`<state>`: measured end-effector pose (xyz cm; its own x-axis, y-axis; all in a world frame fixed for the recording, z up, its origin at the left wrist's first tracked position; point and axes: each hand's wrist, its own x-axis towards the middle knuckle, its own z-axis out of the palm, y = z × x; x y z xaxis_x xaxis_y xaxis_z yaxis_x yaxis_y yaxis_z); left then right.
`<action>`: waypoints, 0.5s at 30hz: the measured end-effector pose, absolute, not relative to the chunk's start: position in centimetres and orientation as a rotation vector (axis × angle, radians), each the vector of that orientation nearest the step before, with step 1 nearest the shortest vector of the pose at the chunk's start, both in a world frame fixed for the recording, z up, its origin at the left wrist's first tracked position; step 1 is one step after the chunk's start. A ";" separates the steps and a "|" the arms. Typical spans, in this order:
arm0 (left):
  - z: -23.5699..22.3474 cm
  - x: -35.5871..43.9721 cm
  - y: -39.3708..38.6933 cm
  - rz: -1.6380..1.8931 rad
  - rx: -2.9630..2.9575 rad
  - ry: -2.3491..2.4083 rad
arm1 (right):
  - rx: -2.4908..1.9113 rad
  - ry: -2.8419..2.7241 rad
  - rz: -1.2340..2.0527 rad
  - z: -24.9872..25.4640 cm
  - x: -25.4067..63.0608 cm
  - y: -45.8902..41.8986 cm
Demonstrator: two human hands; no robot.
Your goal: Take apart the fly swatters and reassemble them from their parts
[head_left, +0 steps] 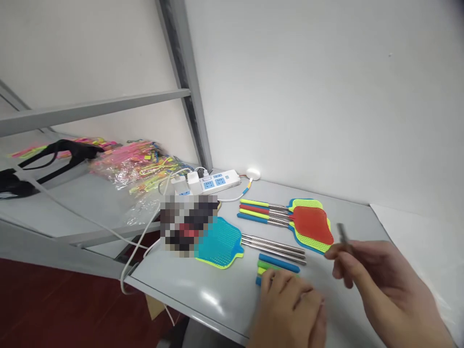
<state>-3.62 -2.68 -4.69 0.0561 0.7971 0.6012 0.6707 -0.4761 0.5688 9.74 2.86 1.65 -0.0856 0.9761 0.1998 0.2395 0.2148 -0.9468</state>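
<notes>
Loosely curled left hand (pixel 290 307) over coloured handles (pixel 279 263), grip unclear, right hand (pixel 386 285) pinching a grey rod (pixel 341 234).

left hand (pixel 290 309) over coloured tubes (pixel 279 263) | right hand (pixel 380 282) pinching metal rod (pixel 342 235) | swatters (pixel 311 225) lying on table (pixel 170 278)

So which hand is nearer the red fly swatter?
Right. The right hand is just right of the red fly swatter; the left hand is farther away, at the loose handles.
</notes>
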 end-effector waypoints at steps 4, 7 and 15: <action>-5.2 -8.2 -3.5 1.472 1.995 1.530 | -1.239 -2.060 0.641 1.5 7.0 5.8; -5.7 -10.1 -3.6 1.560 1.859 1.479 | -1.195 -2.310 0.504 0.0 4.2 7.9; -4.6 -9.9 -2.0 1.578 1.841 1.419 | -1.057 -2.547 0.416 -3.2 0.3 10.0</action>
<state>-9.94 -2.04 -4.63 -0.1100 0.8272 0.5510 0.4609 -0.4487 0.7656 0.26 10.03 -3.19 -0.6598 0.7226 0.2061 0.6194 0.6783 -0.3953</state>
